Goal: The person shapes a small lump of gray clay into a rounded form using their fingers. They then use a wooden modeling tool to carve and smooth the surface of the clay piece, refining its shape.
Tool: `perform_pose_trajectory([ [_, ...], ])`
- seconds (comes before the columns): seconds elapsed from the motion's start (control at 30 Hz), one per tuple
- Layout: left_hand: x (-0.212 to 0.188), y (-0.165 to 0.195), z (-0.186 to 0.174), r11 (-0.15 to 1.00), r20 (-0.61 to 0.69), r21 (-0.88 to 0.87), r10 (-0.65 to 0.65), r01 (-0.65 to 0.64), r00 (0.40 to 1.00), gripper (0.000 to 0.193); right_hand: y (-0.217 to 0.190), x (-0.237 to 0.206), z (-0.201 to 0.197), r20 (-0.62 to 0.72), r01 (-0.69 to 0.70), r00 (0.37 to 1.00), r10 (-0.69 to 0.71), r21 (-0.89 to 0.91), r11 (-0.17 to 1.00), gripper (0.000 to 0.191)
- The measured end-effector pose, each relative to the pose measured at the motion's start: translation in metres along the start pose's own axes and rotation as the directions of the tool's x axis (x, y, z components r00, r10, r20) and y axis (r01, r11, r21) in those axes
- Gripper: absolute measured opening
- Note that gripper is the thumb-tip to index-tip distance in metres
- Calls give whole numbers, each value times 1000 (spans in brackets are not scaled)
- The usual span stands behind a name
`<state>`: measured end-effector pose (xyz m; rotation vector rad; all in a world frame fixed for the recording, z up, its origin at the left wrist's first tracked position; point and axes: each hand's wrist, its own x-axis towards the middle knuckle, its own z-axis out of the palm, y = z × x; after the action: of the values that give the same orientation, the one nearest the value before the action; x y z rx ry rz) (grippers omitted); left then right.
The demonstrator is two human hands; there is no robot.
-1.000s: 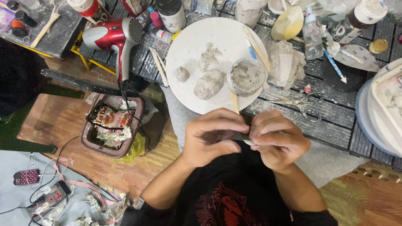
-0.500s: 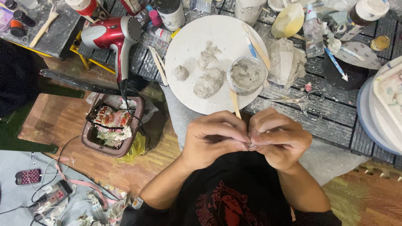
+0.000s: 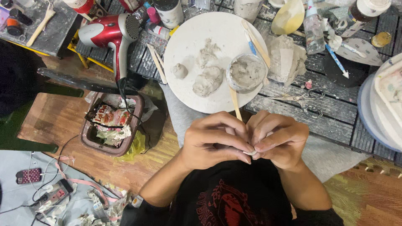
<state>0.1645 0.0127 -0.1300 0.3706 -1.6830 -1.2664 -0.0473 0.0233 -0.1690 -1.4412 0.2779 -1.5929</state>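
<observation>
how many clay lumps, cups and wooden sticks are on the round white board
clay lumps: 3
cup of clay paste: 1
wooden sticks: 2
total: 6, all on the round white board

A low slatted table (image 3: 293, 100), dark and smeared with pale clay, carries the clutter. On it lies a round white board (image 3: 188, 42) bearing grey clay lumps and a small tub of clay, with wooden sticks (image 3: 158, 62) just beside its left edge. A red hair dryer (image 3: 111, 33) rests at the table's left end (its cord drops to the floor). Scissors (image 3: 303, 97), a crumpled clay lump (image 3: 284, 58) and a clear bottle (image 3: 313, 27) lie right of the board.
</observation>
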Motion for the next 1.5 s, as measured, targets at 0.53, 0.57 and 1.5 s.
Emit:
perform_pose_trajectory([
  [0.53, -1, -6, -3, 984, -66, 118, 139, -131, 988, 24, 3, -4, -6, 43, -12, 999, 14, -43, 999, 16],
  [0.57, 0, -7, -2, 985, -64, 105, 143, -136, 988, 25, 3, -5, -6, 34, -19, 999, 20, -31, 999, 16],
  [1.5, -3, -21, 8, 897, -153, 389, 288, -210, 945, 22, 17, -25, -2, -62, -351, 888, 455, 545, 761, 14],
])
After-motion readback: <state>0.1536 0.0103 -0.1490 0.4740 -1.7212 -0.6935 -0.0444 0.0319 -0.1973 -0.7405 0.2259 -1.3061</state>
